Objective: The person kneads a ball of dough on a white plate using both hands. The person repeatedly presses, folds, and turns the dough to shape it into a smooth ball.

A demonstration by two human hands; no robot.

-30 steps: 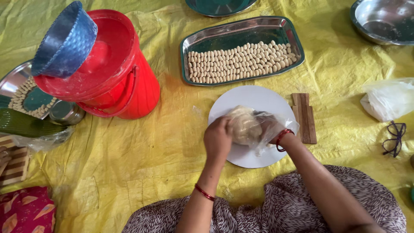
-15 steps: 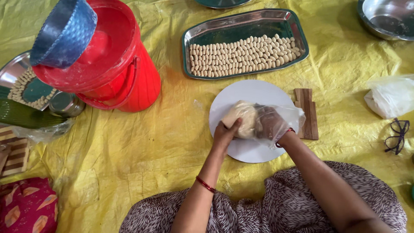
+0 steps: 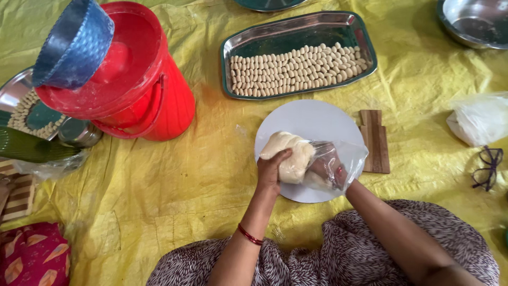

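Covering the whole floor is a crinkled yellow plastic sheet (image 3: 159, 180), and everything sits on it; nothing more of the room shows. Near its lower middle lies a round white board (image 3: 312, 119). On the near half of that board rests a pale lump of dough (image 3: 288, 151), partly inside a clear plastic bag (image 3: 349, 156).

The left hand (image 3: 272, 169) presses against the near left side of the dough, fingers curled together over its edge and touching it. The right hand (image 3: 324, 170) is inside the clear bag, wrapped in the plastic, its fingers closed on the right side of the same lump; how tightly they grip cannot be told through the film.

Just beside the board's right edge lies a small notched wooden block (image 3: 374, 140). Towards the sheet's far edge stands a rectangular steel tray (image 3: 365, 32) filled with rows of small pale dough pieces (image 3: 296, 69). At the left is a red plastic bucket (image 3: 159, 106) with a blue woven basket (image 3: 74, 45) tilted on its rim. A round steel bowl (image 3: 473, 24) sits in the far right corner, and dark-framed spectacles (image 3: 488, 167) lie near the right edge, below a crumpled white plastic bag (image 3: 479, 119).
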